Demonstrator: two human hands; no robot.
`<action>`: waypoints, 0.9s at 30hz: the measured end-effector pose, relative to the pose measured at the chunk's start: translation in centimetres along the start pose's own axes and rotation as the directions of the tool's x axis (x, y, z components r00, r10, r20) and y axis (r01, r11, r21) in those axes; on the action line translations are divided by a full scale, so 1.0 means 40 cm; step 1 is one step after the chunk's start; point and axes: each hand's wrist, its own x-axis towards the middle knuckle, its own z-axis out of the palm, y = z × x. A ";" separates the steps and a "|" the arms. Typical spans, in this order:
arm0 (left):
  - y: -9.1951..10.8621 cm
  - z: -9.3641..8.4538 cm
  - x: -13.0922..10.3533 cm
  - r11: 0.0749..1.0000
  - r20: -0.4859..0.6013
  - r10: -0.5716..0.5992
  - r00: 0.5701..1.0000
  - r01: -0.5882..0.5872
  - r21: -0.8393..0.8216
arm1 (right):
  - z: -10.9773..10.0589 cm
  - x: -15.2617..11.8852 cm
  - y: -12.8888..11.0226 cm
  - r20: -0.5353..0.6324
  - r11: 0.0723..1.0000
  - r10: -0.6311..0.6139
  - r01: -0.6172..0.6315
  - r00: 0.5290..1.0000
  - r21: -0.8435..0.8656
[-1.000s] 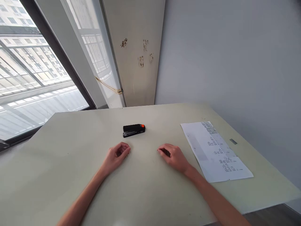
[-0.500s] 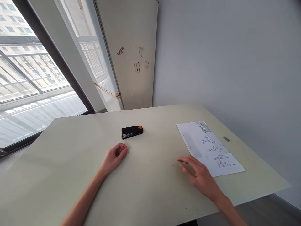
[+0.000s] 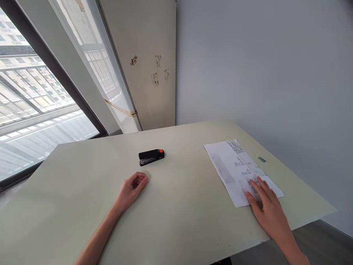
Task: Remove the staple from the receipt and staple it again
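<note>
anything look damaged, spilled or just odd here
Yes: patchy brown marks blotch the tall beige panel beyond the table, perhaps wear or residue, against its otherwise plainer surface. No spill shows around the stapler or printed paper.

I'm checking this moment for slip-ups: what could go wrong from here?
The paper could crease or skid if the right hand drags, since its spread fingers are over the near end.
The small grey strip might get knocked if the paper swings right, as it lies close by, near the table's edge.
The stapler could be bumped if the left hand moves forward, since it sits just beyond it.
</note>
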 end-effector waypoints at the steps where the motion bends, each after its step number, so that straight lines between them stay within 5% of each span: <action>1: 0.001 0.000 0.000 1.000 -0.002 -0.001 1.000 0.001 0.001 | 0.008 0.000 0.004 0.009 1.000 -0.017 0.017 1.000 -0.020; 8: 0.014 0.002 0.005 1.000 -0.007 0.008 1.000 -0.008 0.014 | 0.035 -0.021 -0.037 0.026 0.987 -0.137 0.138 0.990 -0.076; 12: 0.021 0.001 0.000 1.000 -0.009 0.009 1.000 -0.009 0.015 | 0.031 -0.085 -0.159 0.018 0.977 -0.213 0.214 0.977 -0.012; 15: 0.028 0.000 -0.006 1.000 -0.037 0.005 0.999 -0.004 0.031 | 0.003 -0.131 -0.261 0.136 0.940 -0.328 0.310 0.935 0.141; 21: 0.017 0.001 -0.007 0.975 -0.120 0.196 0.973 -0.181 0.130 | -0.019 -0.120 -0.332 0.163 0.918 -0.302 0.240 0.939 0.315; 27: -0.003 0.003 -0.005 0.916 -0.005 0.318 0.948 -0.306 0.258 | 0.046 -0.126 -0.383 0.180 0.835 -0.501 0.418 0.847 0.358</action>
